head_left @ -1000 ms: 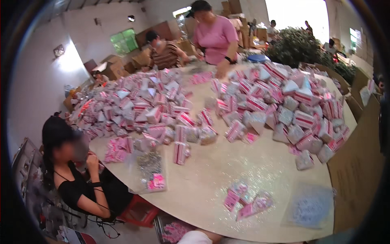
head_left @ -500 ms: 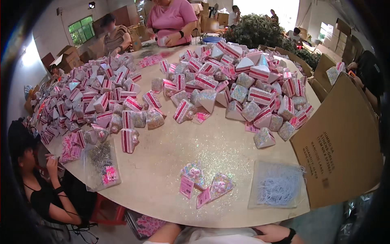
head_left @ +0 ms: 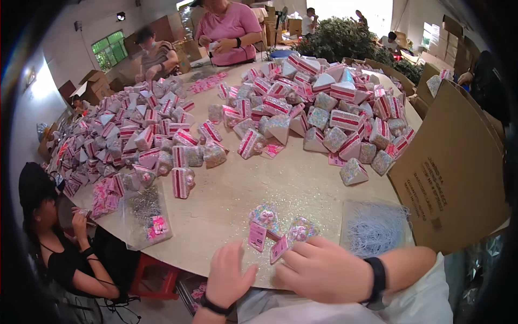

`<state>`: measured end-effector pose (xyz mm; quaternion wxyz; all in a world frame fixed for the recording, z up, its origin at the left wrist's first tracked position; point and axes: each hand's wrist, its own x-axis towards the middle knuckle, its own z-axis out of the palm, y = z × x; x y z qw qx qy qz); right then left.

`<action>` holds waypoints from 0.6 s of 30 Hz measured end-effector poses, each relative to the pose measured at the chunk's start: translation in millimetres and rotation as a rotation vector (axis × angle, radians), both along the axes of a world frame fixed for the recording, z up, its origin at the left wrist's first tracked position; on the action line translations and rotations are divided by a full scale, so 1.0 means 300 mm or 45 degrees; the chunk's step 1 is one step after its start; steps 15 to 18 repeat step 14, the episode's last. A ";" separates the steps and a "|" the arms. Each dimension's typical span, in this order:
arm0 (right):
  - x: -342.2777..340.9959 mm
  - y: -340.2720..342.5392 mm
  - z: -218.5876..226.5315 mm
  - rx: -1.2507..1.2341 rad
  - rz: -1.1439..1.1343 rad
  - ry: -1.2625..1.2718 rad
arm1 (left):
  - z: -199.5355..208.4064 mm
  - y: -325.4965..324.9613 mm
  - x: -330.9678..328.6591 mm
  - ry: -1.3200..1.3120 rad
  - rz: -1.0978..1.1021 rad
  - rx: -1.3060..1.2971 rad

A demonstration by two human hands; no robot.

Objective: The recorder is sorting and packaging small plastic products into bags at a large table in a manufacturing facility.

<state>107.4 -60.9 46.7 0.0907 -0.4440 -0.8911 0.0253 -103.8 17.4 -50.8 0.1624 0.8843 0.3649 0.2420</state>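
Observation:
Two glittery cake-slice ornaments lie close together in front of me, the left ornament (head_left: 265, 216) beside the right ornament (head_left: 302, 229). Each has a pink card tag; the left tag (head_left: 257, 236) and the right tag (head_left: 279, 249) both point toward me. My left hand (head_left: 232, 274) hovers over the table edge, fingers extended and thumb apart, holding nothing. My right hand (head_left: 326, 270) reaches in from the right with bent, loosely parted fingers. Its fingertips overlap the right ornament's near side, beside the tag; contact cannot be made out.
Big heaps of cake-slice ornaments (head_left: 345, 120) cover the table's far side and left. A clear bag of white shredded filler (head_left: 377, 229) lies right, by a cardboard box (head_left: 448, 173). Another clear bag (head_left: 144, 216) lies left. A co-worker (head_left: 81, 243) sits at left; others work across the table.
Both my hands have come up from the lower edge to the two near ornaments. The view has shifted slightly. The ornaments lie as before.

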 end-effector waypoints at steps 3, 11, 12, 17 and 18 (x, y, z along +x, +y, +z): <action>-0.077 0.118 -0.140 0.232 -0.143 -0.196 | -0.077 0.068 0.061 0.187 0.075 0.140; -0.005 0.159 -0.246 0.078 -0.186 -0.355 | -0.025 0.134 0.136 0.178 0.003 -0.109; 0.000 0.152 -0.252 0.062 -0.238 -0.354 | -0.036 0.133 0.118 0.135 -0.038 -0.093; 0.017 0.141 -0.261 0.031 -0.343 -0.353 | -0.055 0.129 0.101 0.090 -0.085 -0.080; 0.017 0.141 -0.261 0.031 -0.343 -0.353 | -0.055 0.129 0.101 0.090 -0.085 -0.080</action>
